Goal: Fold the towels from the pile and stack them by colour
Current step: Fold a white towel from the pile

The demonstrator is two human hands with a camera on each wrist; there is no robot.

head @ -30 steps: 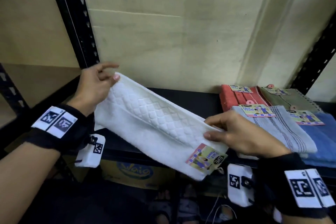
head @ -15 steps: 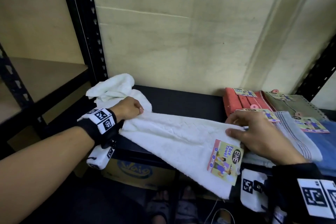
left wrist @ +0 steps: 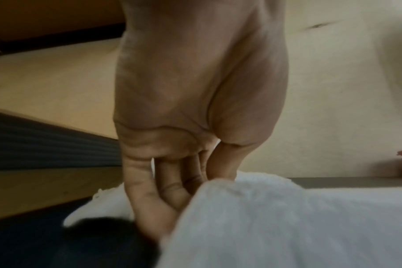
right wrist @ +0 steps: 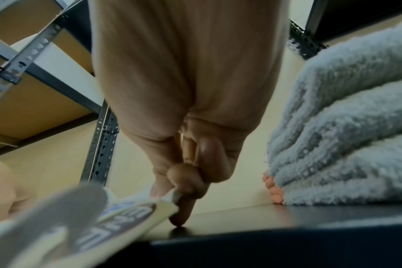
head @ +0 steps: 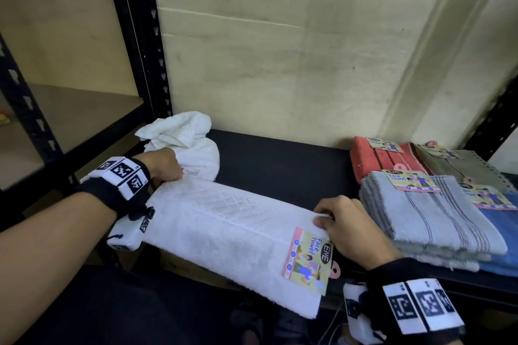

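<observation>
Towel (head: 224, 230), white, lay w/ long axis left-right along shelf (head: 280, 165) edge, left hand (head: 164, 166) gripping far-left end, right hand (head: 347, 225) pinching right end.

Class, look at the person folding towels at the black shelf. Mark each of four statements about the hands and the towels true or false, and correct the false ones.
1. The right hand pinches the long folded white towel near its paper label. True.
2. The left hand hangs free. False: it grips the towel's other end.
3. A crumpled white towel lies behind the left hand. True.
4. The grey striped folded towel lies under the blue one. False: it lies on top.
</observation>
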